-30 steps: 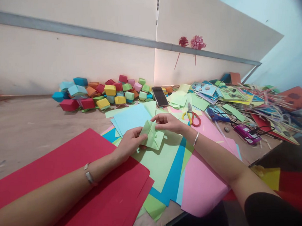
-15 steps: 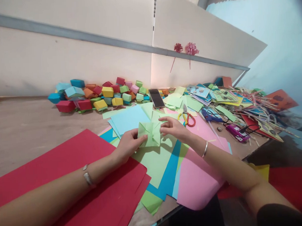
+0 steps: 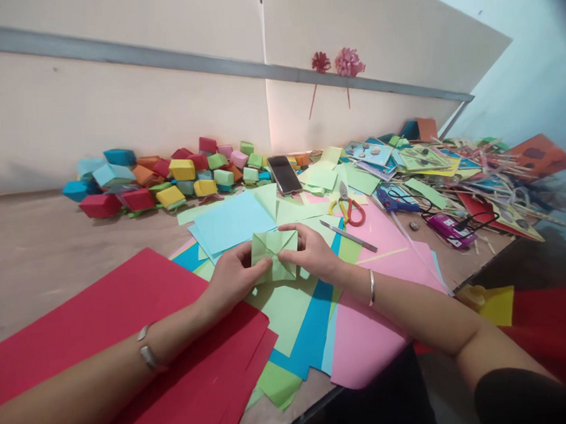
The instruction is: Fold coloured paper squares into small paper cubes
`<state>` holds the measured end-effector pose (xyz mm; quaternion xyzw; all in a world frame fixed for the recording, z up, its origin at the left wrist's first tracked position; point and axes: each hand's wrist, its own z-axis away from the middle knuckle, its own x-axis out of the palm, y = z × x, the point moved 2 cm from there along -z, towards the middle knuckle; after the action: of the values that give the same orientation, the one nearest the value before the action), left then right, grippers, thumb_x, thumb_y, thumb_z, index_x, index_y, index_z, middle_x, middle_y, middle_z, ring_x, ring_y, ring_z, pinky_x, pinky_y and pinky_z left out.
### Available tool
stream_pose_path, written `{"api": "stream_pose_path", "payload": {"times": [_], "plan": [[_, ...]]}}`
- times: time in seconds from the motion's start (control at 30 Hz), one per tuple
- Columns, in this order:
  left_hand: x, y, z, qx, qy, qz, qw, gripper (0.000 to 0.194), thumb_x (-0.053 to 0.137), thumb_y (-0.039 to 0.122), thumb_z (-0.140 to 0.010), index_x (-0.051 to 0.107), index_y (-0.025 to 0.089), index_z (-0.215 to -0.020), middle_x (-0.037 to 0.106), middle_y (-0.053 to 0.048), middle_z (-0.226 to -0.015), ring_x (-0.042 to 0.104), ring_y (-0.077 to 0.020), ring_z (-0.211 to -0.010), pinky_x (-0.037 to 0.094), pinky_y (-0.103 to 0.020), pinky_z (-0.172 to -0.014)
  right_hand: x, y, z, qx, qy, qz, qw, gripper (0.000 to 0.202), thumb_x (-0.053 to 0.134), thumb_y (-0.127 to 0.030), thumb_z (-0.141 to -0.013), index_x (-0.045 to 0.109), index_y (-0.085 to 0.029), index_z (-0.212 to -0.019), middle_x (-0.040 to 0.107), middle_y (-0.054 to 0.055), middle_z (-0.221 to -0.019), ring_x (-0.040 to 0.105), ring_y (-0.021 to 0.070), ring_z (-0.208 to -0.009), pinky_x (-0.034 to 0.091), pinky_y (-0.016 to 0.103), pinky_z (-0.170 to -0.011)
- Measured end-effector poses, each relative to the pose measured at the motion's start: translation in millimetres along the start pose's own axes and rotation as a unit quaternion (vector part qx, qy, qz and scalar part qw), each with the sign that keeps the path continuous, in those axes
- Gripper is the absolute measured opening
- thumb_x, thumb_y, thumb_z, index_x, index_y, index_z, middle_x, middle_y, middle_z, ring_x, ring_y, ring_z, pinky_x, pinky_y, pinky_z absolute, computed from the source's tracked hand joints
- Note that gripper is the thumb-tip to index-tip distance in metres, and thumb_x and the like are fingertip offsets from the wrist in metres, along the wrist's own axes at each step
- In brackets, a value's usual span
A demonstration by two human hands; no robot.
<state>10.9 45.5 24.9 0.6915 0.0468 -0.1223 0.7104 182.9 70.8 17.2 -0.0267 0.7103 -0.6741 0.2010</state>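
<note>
Nearest, before the square and to its left, lay big red sheets (image 3: 141, 293), smooth, matt and straight-edged, like stiff card; a pink sheet (image 3: 363, 340), wide and slightly curved at its front edge, lay to its right. The green square (image 3: 273, 240) itself was held up between the two hands, over a flat green sheet (image 3: 280, 312). The left hand (image 3: 229, 277) pinched its left side, thumb on the face; the right hand (image 3: 315, 254) pinched it from the other side, thumb pressed near the middle where the creases met. It looked very light, crisp enough to keep a fold yet soft enough to buckle or crumple under a hard squeeze, and it seemed more likely to crease wrongly than to slip. Its outer edges, taken flat between thumb and fingers, looked the safest hold, with only light pressure on the folded centre. Just right of the square lay a slim metal knife (image 3: 352, 236), and farther behind it, scissors (image 3: 355, 214) with one red and one yellow handle. Behind and to its left were thin, pale blue sheets (image 3: 236, 220); beyond it, a glossy dark phone (image 3: 285, 174) and, farther left, a heap of angular, many-coloured paper blocks (image 3: 182, 170).
</note>
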Motion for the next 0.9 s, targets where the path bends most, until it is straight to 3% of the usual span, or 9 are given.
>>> {"api": "stream_pose_path", "payload": {"times": [0.07,0.23,0.33,0.47,0.67,0.9], "plan": [[0.6,1,1,-0.002,-0.003,0.003,1.000,0.031,0.070,0.041,-0.063,0.069,0.017,-0.082,0.070,-0.003,-0.073,0.062,-0.0196,-0.065,0.047,-0.026,-0.055,-2,0,0,-0.016,0.008,0.020,1.000,0.056,0.071,-0.028,-0.071,0.055,-0.018,-0.124,0.050,-0.009,-0.059,0.049,0.0111,-0.055,0.041,0.023,-0.052],[-0.7,2,1,0.022,0.011,-0.009,1.000,0.031,0.067,0.045,-0.065,0.067,0.019,-0.082,0.067,-0.002,-0.072,0.058,-0.0182,-0.065,0.046,-0.026,-0.057,-2,3,0,-0.054,0.011,0.024,0.998,0.059,0.068,-0.027,-0.073,0.052,-0.019,-0.129,0.059,-0.005,-0.069,0.055,0.0126,-0.062,0.043,0.025,-0.057],[-2.1,-1,-1,0.062,0.021,-0.067,0.996,0.029,0.063,0.046,-0.068,0.065,0.020,-0.081,0.065,0.000,-0.069,0.055,-0.0172,-0.063,0.043,-0.026,-0.056,-4,0,1,-0.082,0.037,0.055,0.994,0.054,0.066,-0.024,-0.074,0.054,-0.019,-0.126,0.058,-0.006,-0.068,0.055,0.0127,-0.063,0.044,0.026,-0.061],[-2.6,-2,-3,0.127,0.047,-0.154,0.979,0.023,0.058,0.045,-0.069,0.058,0.022,-0.067,0.056,0.002,-0.061,0.047,-0.0152,-0.061,0.038,-0.026,-0.057,-8,-8,2,-0.123,0.069,0.144,0.979,0.051,0.064,-0.019,-0.073,0.057,-0.019,-0.124,0.054,-0.006,-0.065,0.053,0.0130,-0.062,0.045,0.027,-0.066],[-0.6,8,1,0.192,0.072,-0.220,0.954,0.021,0.055,0.039,-0.069,0.051,0.021,-0.058,0.045,0.003,-0.055,0.038,-0.0117,-0.057,0.030,-0.024,-0.054,-7,-10,1,-0.180,0.049,0.243,0.952,0.051,0.058,-0.020,-0.081,0.051,-0.018,-0.132,0.065,0.002,-0.092,0.061,0.0162,-0.079,0.048,0.029,-0.076],[-1.5,11,4,0.251,0.098,-0.275,0.923,0.020,0.054,0.037,-0.069,0.059,0.018,-0.066,0.053,0.003,-0.057,0.041,-0.0095,-0.056,0.032,-0.021,-0.054,-6,-23,1,-0.218,0.024,0.357,0.908,0.050,0.056,-0.011,-0.084,0.050,-0.024,-0.132,0.063,0.002,-0.127,0.063,0.0167,-0.103,0.049,0.025,-0.089]]}}
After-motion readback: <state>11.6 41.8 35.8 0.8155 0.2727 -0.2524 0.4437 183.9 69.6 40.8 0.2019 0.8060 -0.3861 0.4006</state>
